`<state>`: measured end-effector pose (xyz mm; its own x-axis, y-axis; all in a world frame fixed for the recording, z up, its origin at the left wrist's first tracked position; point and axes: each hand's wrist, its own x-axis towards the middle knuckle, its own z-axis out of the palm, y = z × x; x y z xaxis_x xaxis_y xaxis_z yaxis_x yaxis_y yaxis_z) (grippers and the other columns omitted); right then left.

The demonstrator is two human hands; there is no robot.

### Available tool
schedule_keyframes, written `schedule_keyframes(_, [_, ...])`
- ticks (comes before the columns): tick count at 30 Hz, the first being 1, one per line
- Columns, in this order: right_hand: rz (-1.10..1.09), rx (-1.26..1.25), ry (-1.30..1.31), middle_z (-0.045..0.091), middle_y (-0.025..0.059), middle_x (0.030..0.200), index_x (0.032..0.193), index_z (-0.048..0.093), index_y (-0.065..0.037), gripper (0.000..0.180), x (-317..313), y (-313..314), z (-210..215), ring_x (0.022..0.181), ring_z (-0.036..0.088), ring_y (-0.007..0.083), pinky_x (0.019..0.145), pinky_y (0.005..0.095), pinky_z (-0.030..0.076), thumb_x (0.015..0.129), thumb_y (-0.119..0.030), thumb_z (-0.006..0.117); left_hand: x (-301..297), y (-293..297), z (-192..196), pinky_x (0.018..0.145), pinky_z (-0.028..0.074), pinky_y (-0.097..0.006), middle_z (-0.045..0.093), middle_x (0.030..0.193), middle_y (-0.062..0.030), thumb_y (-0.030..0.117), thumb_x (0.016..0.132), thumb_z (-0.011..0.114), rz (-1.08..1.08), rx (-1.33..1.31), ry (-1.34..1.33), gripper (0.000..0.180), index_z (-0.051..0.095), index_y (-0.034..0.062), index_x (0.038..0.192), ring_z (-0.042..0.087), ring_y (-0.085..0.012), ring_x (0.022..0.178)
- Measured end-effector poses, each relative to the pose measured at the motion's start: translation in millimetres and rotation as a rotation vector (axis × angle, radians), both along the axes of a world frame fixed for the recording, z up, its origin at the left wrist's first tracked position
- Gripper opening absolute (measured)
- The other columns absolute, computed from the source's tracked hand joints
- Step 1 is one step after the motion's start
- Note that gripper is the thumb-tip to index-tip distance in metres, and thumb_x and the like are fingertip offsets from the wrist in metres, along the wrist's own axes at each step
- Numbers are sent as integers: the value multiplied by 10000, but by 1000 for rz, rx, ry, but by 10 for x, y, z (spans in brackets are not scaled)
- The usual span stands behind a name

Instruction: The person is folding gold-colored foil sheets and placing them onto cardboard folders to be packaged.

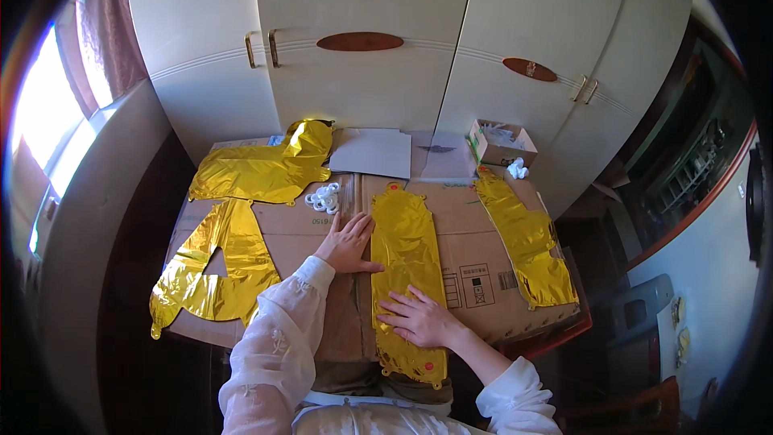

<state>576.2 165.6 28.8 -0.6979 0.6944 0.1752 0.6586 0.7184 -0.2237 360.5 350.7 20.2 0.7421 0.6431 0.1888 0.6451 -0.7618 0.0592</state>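
Four gold foil balloons lie flat on the cardboard surface (475, 225). My right hand (419, 318) presses palm-down on the lower part of the middle balloon (405, 250), fingers spread apart and flat, gripping nothing. My left hand (349, 243) rests just beside that balloon's left edge, palm on the cardboard, fingers together and extended, thumb touching the foil. Middle balloon runs lengthwise toward me, its near end hanging over the surface edge. Left: an A-shaped balloon (216, 270); behind it a crumpled balloon (266, 167). Right: a long balloon (527, 242). White rings (324, 198) sit near my left hand. Small open box (501, 142) at far right.
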Motion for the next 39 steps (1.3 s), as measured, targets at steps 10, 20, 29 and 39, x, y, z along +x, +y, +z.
schedule_keyframes(10, [20, 18, -15, 539, 42, 1403, 1302, 600, -181, 389, 21, -7, 67, 1365, 432, 232, 1149, 489, 290, 940, -321, 574, 0, 4, 6, 1146, 181, -620, 402, 1496, -145, 892, 671, 493, -11, 6, 11, 1196, 402, -24, 1434, 290, -253, 1445])
schedule_keyframes(20, [22, -30, 32, 569, 54, 1349, 1356, 538, -106, 477, -63, -3, 104, 1309, 478, 208, 1126, 464, 300, 931, -318, 583, 13, 12, 9, 1144, 185, -621, 408, 1493, -136, 896, 659, 497, -4, 23, 19, 1203, 408, -21, 1432, 298, -238, 1443])
schedule_keyframes(29, [1, -4, 37, 596, 41, 1181, 1260, 630, -152, 388, -172, 11, 54, 1142, 548, 197, 1084, 456, 330, 897, -290, 624, 16, 3, 45, 1146, 179, -619, 394, 1499, -143, 879, 665, 519, -5, -7, 29, 1196, 395, -26, 1436, 289, -257, 1445])
schedule_keyframes(39, [33, -21, 28, 582, 41, 1222, 1225, 658, -311, 319, -119, -5, 105, 1163, 531, 232, 1094, 535, 333, 909, -316, 613, -10, -40, 154, 1133, 207, -615, 402, 1480, -164, 770, 748, 562, -22, 90, -15, 1037, 434, -21, 1406, 313, -273, 1425])
